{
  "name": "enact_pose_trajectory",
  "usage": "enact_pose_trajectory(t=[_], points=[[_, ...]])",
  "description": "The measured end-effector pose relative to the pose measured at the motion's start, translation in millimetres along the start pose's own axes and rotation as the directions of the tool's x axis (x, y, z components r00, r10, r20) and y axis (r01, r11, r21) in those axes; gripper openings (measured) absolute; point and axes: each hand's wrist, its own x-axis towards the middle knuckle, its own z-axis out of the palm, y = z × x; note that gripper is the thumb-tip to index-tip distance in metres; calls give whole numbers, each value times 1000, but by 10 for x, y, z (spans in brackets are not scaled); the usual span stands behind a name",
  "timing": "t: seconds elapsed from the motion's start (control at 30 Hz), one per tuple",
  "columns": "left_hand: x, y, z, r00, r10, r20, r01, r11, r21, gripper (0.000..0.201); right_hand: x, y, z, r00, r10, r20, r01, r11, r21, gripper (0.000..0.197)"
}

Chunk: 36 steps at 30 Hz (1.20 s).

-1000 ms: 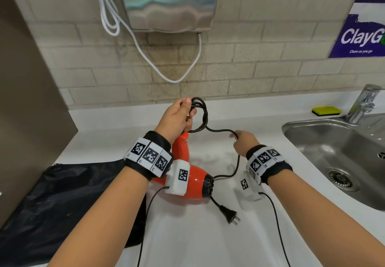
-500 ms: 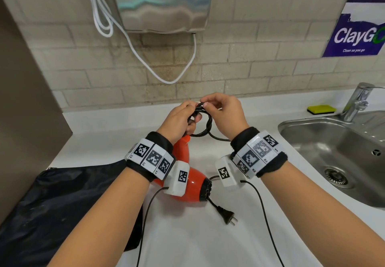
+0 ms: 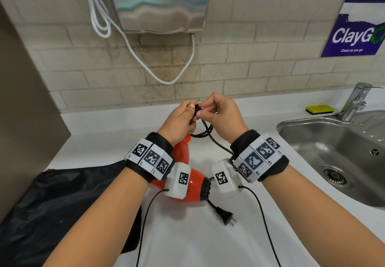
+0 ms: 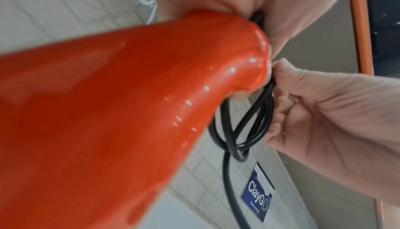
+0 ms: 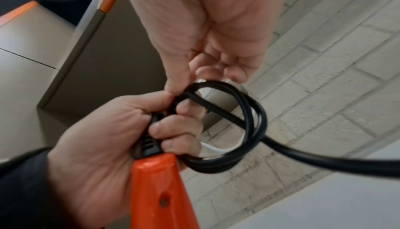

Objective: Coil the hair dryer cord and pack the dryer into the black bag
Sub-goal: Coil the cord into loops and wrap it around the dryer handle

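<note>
Pale brick wall at the back, a smooth white tabletop [image 3: 187, 246] running into a brushed steel sink [image 3: 333, 141]. At the left edge lies the black bag [image 3: 62, 204], limp and crinkled, flat on the tabletop and not visibly opened. The hair dryer [image 3: 193, 185], glossy orange plastic with a tapering handle, is tipped up beside it. The left hand [image 3: 179, 120] has its grip curled tight round the handle's end, with the gathered loops of cord [image 5: 249, 121] trapped under the fingers. The right hand [image 3: 220, 116] pinches the top of those loops between thumb and fingertip. The cord is a smooth, springy round cable; best, I'd say, to lay each turn the same size and keep it pinned. A loose tail runs down to the two-pin plug [image 3: 225, 216] on the tabletop.
</note>
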Motion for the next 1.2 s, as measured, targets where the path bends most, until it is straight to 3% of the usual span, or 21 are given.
enact_pose_trajectory(t=[0.1,0.27,0.4,0.47,0.53,0.63,0.8,0.93,1.03,1.2], points=[[7,-4,2,1000,-7,18,7,1000,13,27,25,55,-27,999,14,37,-12,998,-63,34],[-5,23,-7,997,-45,56,48,998,-36,28,54,167,-71,984,103,144,-102,995,-11,33],[-2,9,-6,999,-20,38,18,998,53,20,35,207,-41,956,143,255,-148,989,0,17],[-6,6,7,1000,-17,19,16,999,45,19,2,213,-31,939,151,309,-137,988,-67,7],[-12,8,12,999,-35,0,35,999,-16,22,-27,215,-44,927,171,333,-110,975,-194,15],[-1,-7,-9,996,-41,-78,34,996,-88,23,-53,238,-103,932,200,302,-99,942,-319,22],[17,-37,-96,982,-65,-175,27,977,-210,24,-99,347,-241,914,292,283,-235,947,-220,34],[10,-20,-114,996,-79,-43,70,981,-180,23,16,357,-302,976,209,68,-178,934,-311,35],[-13,22,-57,994,-70,88,76,995,-67,20,140,205,-340,992,93,-89,-119,927,-356,26],[3,83,51,972,-82,222,57,992,113,22,232,-72,-327,986,-108,-128,54,927,-370,22]])
